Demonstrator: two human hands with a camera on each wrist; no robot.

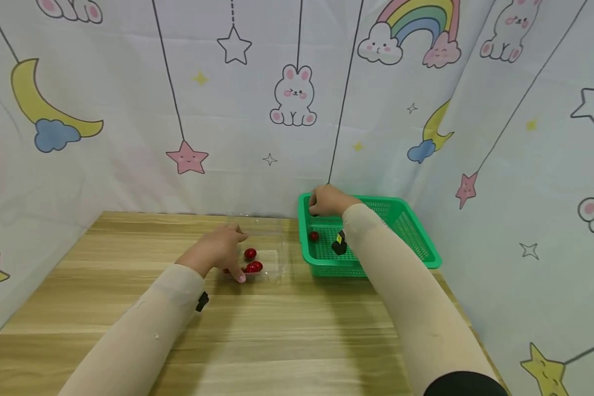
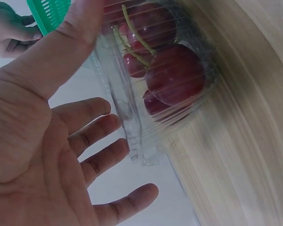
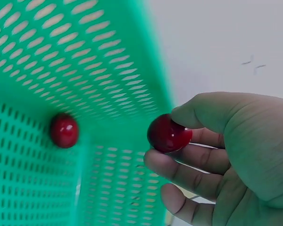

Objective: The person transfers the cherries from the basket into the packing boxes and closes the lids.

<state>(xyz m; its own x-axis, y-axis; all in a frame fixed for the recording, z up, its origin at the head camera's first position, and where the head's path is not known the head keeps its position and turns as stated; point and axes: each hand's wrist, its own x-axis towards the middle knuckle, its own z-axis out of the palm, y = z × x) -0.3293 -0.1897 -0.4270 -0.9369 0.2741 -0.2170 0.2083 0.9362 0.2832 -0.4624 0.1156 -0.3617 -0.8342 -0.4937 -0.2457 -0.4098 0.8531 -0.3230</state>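
My right hand (image 1: 329,200) is over the left part of a green plastic basket (image 1: 428,242). Between thumb and fingers it pinches a dark red cherry (image 3: 168,134), seen in the right wrist view. Another cherry (image 3: 64,130) lies on the basket's floor. At the left side of a clear plastic box (image 1: 275,265) is my left hand (image 1: 216,251), thumb by the near edge and fingers loosely spread. Inside the box lie several cherries (image 2: 175,75), some with green stems (image 2: 137,30). The thumb hides part of the box in the left wrist view.
Both containers stand toward the back of a wooden table (image 1: 257,335), the basket to the right of the box. A white patterned curtain (image 1: 143,110) rises directly behind them and along the right side. Dark wrist cameras show below both wrists.
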